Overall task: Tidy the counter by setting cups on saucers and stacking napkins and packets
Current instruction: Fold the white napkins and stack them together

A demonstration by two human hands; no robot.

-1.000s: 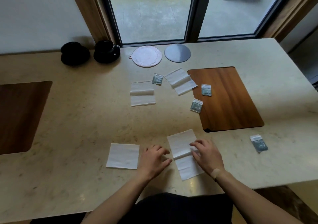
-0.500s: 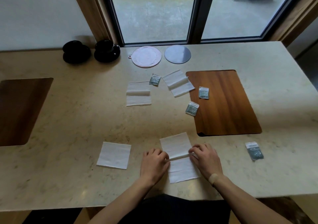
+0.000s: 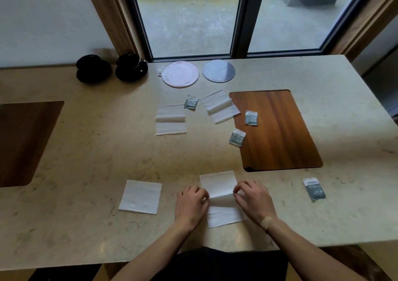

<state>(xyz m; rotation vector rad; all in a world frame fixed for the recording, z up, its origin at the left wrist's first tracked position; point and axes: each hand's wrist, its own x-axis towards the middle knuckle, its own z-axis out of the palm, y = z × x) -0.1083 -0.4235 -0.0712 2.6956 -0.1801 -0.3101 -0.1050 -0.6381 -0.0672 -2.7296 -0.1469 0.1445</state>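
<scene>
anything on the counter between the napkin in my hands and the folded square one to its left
Nothing visible. Both hands, left hand and right hand, pinch the napkin at its crease. The counter between it and the folded napkin shows only bare stone.

- napkin (image 3: 221,198) between left hand (image 3: 190,205) and right hand (image 3: 254,201)
- folded napkin (image 3: 141,196) left of left hand
- packet (image 3: 314,188) right of right hand
- cups (image 3: 112,68) far behind left hand

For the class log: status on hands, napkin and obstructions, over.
Left hand and right hand both pinching the half-folded napkin at its crease. Folded napkin lies just left. Nothing in the way.
</scene>
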